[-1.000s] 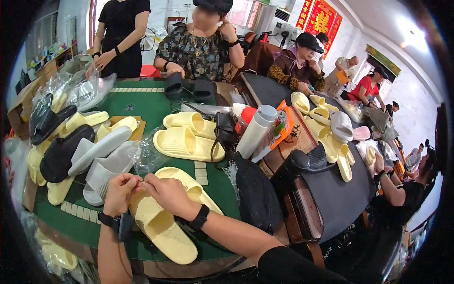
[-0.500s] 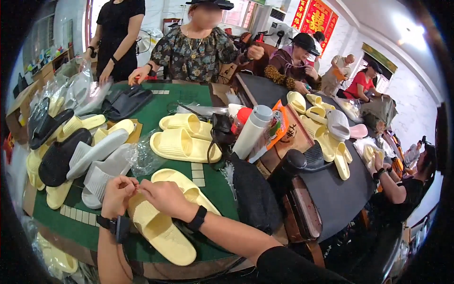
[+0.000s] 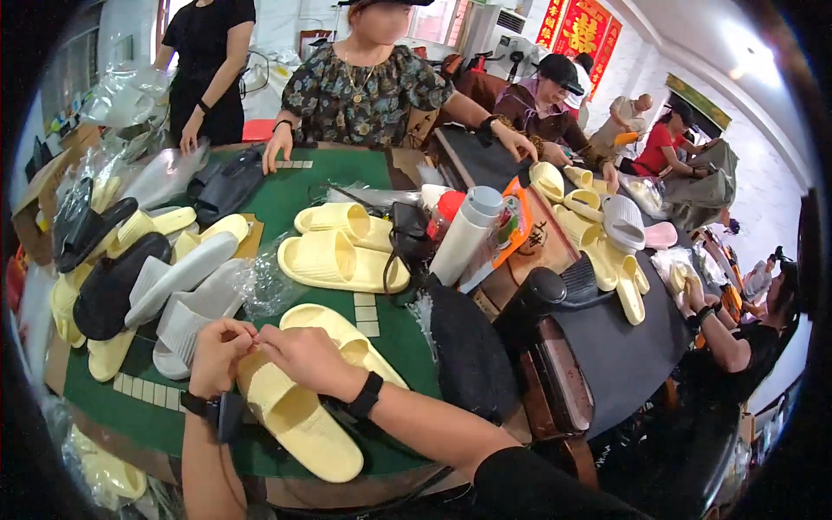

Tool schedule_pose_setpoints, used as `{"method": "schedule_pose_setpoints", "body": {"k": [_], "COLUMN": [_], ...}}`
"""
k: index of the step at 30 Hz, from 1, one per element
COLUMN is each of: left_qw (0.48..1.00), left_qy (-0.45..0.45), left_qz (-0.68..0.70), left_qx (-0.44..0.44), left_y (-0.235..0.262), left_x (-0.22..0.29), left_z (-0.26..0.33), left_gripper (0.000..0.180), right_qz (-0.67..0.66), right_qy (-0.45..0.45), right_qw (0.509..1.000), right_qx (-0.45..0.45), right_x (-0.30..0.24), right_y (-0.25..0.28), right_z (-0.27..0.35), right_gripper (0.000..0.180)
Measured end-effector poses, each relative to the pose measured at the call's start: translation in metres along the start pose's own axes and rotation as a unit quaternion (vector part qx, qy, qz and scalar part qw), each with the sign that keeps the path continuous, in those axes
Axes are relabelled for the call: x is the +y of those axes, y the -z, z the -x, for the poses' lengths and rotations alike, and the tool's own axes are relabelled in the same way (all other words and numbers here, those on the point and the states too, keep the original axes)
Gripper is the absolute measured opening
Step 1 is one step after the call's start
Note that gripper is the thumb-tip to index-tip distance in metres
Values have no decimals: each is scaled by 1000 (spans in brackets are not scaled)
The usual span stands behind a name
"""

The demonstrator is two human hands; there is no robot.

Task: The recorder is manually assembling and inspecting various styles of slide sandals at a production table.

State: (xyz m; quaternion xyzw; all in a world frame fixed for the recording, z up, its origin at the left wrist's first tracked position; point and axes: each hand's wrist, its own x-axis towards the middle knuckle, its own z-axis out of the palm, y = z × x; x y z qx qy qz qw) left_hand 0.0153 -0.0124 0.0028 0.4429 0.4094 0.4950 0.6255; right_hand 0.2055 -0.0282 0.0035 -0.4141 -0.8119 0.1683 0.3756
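While both hands [image 3: 260, 351] pinch together, the yellow slipper [image 3: 290, 407] lies directly beneath them

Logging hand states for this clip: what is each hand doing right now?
Left hand: fingers pinched closed at the pale yellow slide sandal; contents cannot be told.
Right hand: curled, resting on the same sandal.

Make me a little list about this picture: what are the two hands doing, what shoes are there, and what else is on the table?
Left hand: fingertips pinched together over the near yellow slipper, meeting the right hand.
Right hand: resting on the same slipper, fingers touching the left hand's.
What is pinched: too small to tell.
Second slipper: lies beside the first, partly under the right hand.
Table: green top.
Other shoes: yellow pair in the middle; grey slippers at left.
Also there: white bottle.
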Motion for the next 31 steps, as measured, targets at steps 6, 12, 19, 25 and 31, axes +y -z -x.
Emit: {"method": "schedule_pose_setpoints", "body": {"k": [6, 12, 19, 25, 31], "left_qw": [997, 996, 997, 995, 993], "left_qy": [-17, -21, -18, 3, 8], "left_qz": [-57, -66, -54, -89, -107], "left_qx": [-49, -58, -59, -45, -48], "left_y": [2, 2, 4, 3, 3], "left_x": [-2, -3, -4, -3, -4], "left_z": [-3, -2, -2, -1, -3], "left_gripper": [10, 11, 10, 8, 3], "right_qz": [34, 24, 15, 26, 2], "right_qy": [9, 14, 20, 1, 13], "right_qw": [999, 1000, 1000, 1000, 1000], "right_qx": [16, 7, 15, 4, 26], "right_x": [-1, 1, -3, -1, -4], "right_y": [2, 1, 3, 2, 5], "right_z": [0, 0, -1, -1, -2], "right_gripper": [15, 15, 15, 15, 17]}}
